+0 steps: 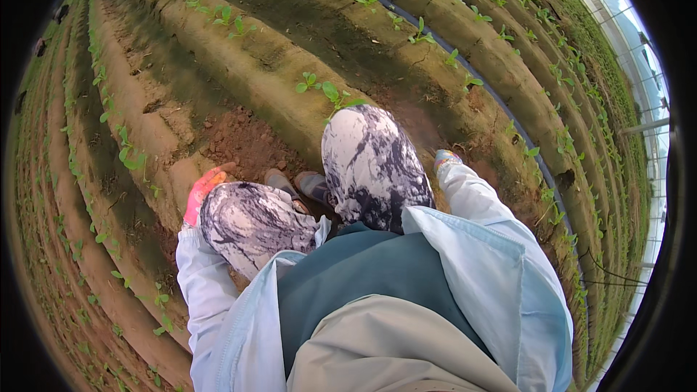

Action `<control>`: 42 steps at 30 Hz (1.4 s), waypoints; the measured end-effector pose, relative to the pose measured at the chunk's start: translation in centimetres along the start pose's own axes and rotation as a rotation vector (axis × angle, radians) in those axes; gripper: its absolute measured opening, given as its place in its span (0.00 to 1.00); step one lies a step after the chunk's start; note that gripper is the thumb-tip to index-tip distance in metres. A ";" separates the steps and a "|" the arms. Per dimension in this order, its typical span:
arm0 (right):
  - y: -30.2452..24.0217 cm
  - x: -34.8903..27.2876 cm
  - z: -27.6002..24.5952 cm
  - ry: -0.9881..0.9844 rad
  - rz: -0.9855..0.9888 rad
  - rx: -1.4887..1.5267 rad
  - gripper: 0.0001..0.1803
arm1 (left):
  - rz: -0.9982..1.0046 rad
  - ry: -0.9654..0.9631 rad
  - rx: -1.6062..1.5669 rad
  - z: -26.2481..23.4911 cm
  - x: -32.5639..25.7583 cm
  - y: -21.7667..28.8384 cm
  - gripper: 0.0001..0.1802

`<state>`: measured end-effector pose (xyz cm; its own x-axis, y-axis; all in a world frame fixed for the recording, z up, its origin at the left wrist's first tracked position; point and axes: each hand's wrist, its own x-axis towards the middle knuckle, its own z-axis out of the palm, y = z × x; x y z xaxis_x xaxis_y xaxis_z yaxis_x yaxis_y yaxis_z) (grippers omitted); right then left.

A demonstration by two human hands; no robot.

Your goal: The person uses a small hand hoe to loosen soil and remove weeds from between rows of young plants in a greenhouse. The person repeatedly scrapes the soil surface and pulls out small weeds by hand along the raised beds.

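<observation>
Soil: reddish-brown earth shaped into long raised ridges [239,51] with furrows between, running away on every side and bending toward the rim of the view.
Room: a greenhouse wall [639,80] of pale panels and thin frame bars closes the right edge, with daylight behind it.
Irrigation: a dark drip line [465,65] lies along the top of one ridge to the right, beside its plants.
Plants: small green seedlings [319,87] stand spaced along the ridge crests; one pair grows just ahead of the knees.
Person: crouched in a furrow, knees in marbled purple-and-white trousers [370,163], pale blue sleeves, shoes [298,185] on loose soil.
Left hand: left hand [203,189] in a pink and orange glove, down beside the left knee near the ridge flank; fingers look stretched out, holding nothing visible.
Right hand: right hand [445,160] in a patterned glove, mostly hidden behind the right knee, low against the soil; I cannot tell whether it grips anything.
</observation>
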<state>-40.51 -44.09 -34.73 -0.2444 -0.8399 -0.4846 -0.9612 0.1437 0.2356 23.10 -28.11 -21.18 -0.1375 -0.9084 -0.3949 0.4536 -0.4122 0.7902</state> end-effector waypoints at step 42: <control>-6.9 4.1 -26.2 -0.211 -0.231 1.236 0.25 | 0.559 0.691 0.306 10.6 -6.6 -0.3 0.23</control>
<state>-31.52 -62.21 -16.29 0.0377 -0.8275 -0.5603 -0.4351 0.4911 -0.7546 14.56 -22.69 -13.81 0.6281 -0.7774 -0.0343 0.0311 -0.0189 0.9993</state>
